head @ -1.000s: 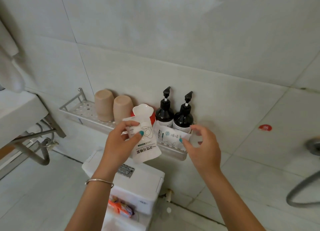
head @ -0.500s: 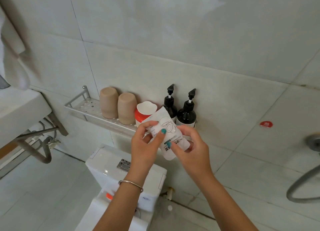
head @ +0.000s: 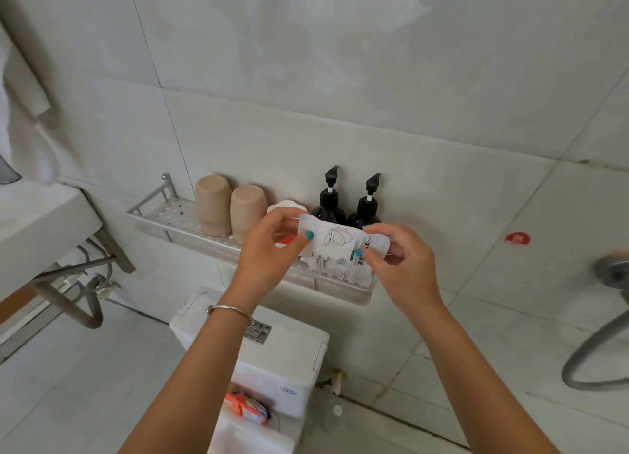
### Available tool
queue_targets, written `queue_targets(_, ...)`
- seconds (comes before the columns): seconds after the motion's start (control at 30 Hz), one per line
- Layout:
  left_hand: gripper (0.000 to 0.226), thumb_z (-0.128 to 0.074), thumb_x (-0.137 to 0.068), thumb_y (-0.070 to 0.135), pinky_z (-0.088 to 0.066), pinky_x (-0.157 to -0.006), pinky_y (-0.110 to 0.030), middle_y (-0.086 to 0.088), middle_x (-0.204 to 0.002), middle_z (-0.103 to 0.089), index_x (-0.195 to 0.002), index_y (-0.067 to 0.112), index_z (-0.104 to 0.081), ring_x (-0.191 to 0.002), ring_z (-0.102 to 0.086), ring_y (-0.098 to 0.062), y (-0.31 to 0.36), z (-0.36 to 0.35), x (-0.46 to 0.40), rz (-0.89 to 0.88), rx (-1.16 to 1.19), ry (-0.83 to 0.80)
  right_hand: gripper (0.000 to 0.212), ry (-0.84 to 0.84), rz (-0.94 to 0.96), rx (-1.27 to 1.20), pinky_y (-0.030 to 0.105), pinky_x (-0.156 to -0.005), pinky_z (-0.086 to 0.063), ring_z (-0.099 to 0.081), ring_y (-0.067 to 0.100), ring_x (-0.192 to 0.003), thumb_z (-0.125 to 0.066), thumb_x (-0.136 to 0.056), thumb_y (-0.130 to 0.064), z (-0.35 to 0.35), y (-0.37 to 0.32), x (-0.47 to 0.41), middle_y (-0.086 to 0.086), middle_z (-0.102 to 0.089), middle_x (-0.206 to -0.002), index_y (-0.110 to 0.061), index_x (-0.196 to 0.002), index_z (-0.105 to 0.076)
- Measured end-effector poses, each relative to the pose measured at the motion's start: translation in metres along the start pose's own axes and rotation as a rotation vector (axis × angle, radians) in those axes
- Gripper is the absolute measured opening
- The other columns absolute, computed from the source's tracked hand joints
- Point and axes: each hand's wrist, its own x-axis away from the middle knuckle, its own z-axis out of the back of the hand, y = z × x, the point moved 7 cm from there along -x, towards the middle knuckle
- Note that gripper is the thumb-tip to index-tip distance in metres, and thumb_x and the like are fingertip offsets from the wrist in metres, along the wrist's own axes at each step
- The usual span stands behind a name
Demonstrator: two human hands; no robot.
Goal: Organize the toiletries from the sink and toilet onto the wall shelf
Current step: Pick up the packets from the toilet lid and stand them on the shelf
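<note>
Much of the sorting appears to be done. On the perforated metal wall shelf, two beige upturned cups are stood side by side left of centre, a white-lidded container with a red base is set just right of them, and two black pump bottles are placed against the wall at the right. A second white packet seems to be already laid on the near right part of the shelf, though it is partly hidden and this cannot be confirmed.

What is left, as far as can be seen, is the packet in hand and an orange wrapped item lying on the white toilet below, near the bottom of the view. The sink at the far left is only partly shown, so whether anything is left there cannot be told.

The flat white sachet printed with a toilet-seat drawing is held in the air just in front of the shelf, before the pump bottles and above the shelf's right end. It is pinched at its left edge by the left hand, thumb on the printed face, and at its right edge by the right hand, thumb likewise on the front. Both hands are thus closed narrowly on the sachet, which is stretched between them and not yet set down.
</note>
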Motion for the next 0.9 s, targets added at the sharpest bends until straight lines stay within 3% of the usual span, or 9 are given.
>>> queue_targets(0.1,0.024,-0.071,-0.081,0.001,-0.047,-0.072,-0.007,0.006,-0.083,-0.066,-0.095,0.020,-0.063,-0.073,-0.061,0.007,-0.010,-0.002,-0.005,-0.008,-0.117,-0.005,0.050,0.028,0.016,0.082,0.025,-0.069,-0.056,-0.069,0.016,-0.093,-0.073,-0.081,-0.001,0.000,0.011,0.003,-0.017,-0.065,-0.099,-0.050,-0.090,-0.067)
queue_targets(0.27,0.016,-0.070,-0.084,0.010,-0.041,-0.072,-0.001,0.012,-0.080,-0.063,-0.095,0.019,-0.062,-0.078,-0.060,0.003,-0.036,-0.011,0.001,0.014,-0.267,0.010,0.025,0.069,0.026,0.309,0.032,-0.065,-0.056,-0.062,0.009,-0.078,-0.074,-0.081,-0.014,-0.001,0.029,0.016,-0.016,-0.064,-0.095,-0.033,-0.097,-0.072)
queue_targets(0.4,0.012,-0.070,-0.084,0.011,-0.047,-0.075,-0.014,0.008,-0.084,-0.066,-0.093,0.015,-0.065,-0.081,-0.062,-0.008,-0.042,-0.013,0.005,0.008,-0.296,0.088,0.019,0.102,0.080,0.454,0.018,-0.056,-0.050,-0.060,0.003,-0.070,-0.075,-0.081,-0.020,-0.001,0.030,0.020,-0.013,-0.069,-0.092,-0.031,-0.096,-0.075)
queue_targets(0.53,0.011,-0.069,-0.085,0.016,-0.043,-0.073,-0.022,0.005,-0.085,-0.066,-0.091,0.020,-0.061,-0.084,-0.061,-0.012,-0.056,-0.015,0.004,0.093,-0.408,0.017,0.018,0.079,0.095,0.485,0.022,-0.057,-0.051,-0.058,0.001,-0.067,-0.075,-0.082,-0.021,-0.003,0.035,0.020,-0.014,-0.069,-0.090,-0.032,-0.096,-0.076)
queue_targets(0.63,0.013,-0.066,-0.086,0.017,-0.041,-0.074,-0.024,0.002,-0.091,-0.066,-0.098,0.016,-0.063,-0.086,-0.058,-0.014,-0.060,-0.016,0.005,0.108,-0.493,-0.036,0.018,0.075,0.111,0.535,0.023,-0.058,-0.049,-0.057,0.002,-0.073,-0.075,-0.081,-0.020,-0.006,0.037,0.023,-0.013,-0.067,-0.089,-0.033,-0.094,-0.076)
queue_targets(0.77,0.038,-0.068,-0.081,0.014,-0.041,-0.086,-0.021,0.007,-0.107,-0.064,-0.117,0.023,-0.061,-0.101,-0.056,-0.009,-0.053,-0.017,0.004,0.039,-0.419,-0.091,0.015,0.121,0.111,0.603,0.021,-0.060,-0.043,-0.052,0.005,-0.087,-0.078,-0.077,-0.026,-0.003,0.034,0.024,-0.013,-0.062,-0.089,-0.034,-0.090,-0.076)
queue_targets(0.9,0.027,-0.067,-0.082,0.020,-0.049,-0.083,-0.027,0.014,-0.104,-0.067,-0.105,0.034,-0.066,-0.098,-0.060,-0.008,-0.053,-0.016,0.008,0.015,-0.428,-0.048,0.016,0.035,0.019,0.592,0.015,-0.061,-0.038,-0.051,0.003,-0.093,-0.075,-0.080,-0.027,-0.006,0.042,0.024,-0.018,-0.060,-0.093,-0.039,-0.091,-0.074)
